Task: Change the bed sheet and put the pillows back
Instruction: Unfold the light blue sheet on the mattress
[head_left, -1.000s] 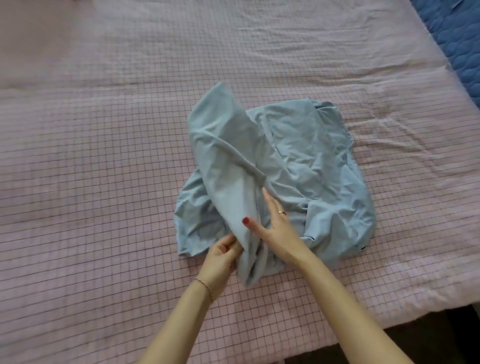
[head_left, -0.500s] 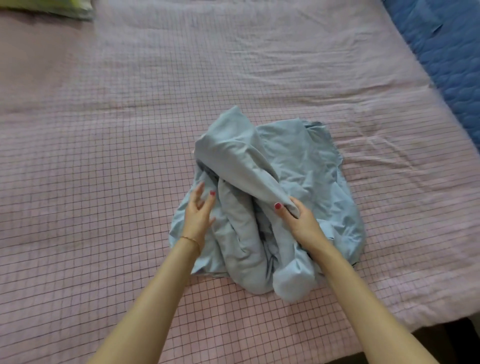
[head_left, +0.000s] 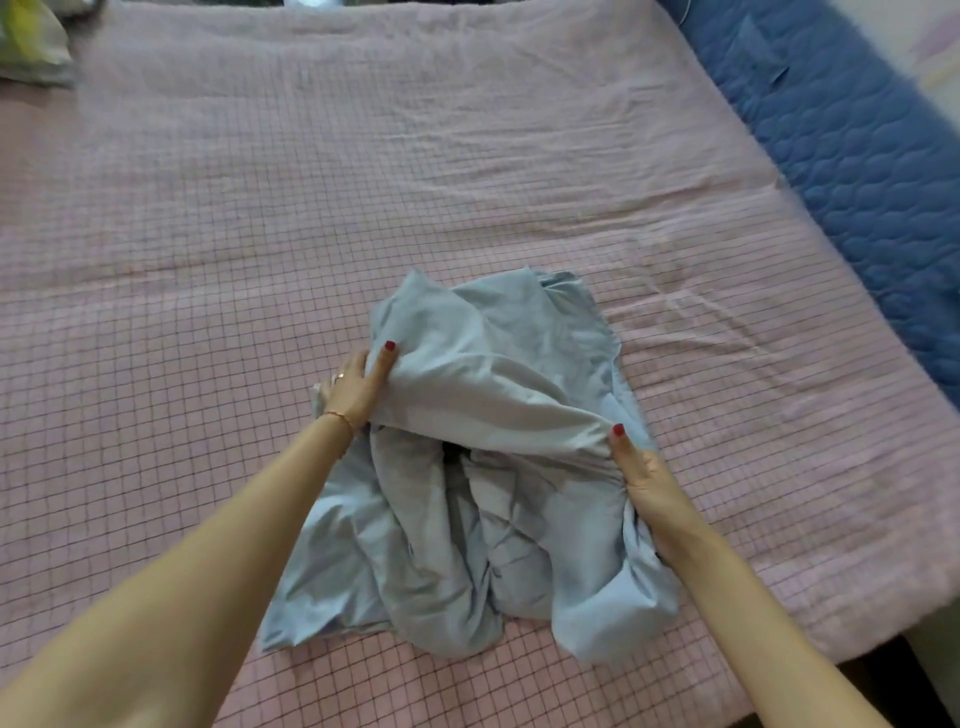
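While the blue sheet (head_left: 483, 467) lies bunched on the bed (head_left: 208, 260), the left hand (head_left: 356, 387) and right hand (head_left: 641, 475) each pinch its raised fold, stretched between them.

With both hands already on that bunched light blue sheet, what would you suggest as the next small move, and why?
Probably draw the hands apart to spread the edge. The left hand and right hand each grip the same fold of the crumpled light blue sheet, which lies heaped in the middle of the pink checked bed cover. Opening it out should show how it is oriented.
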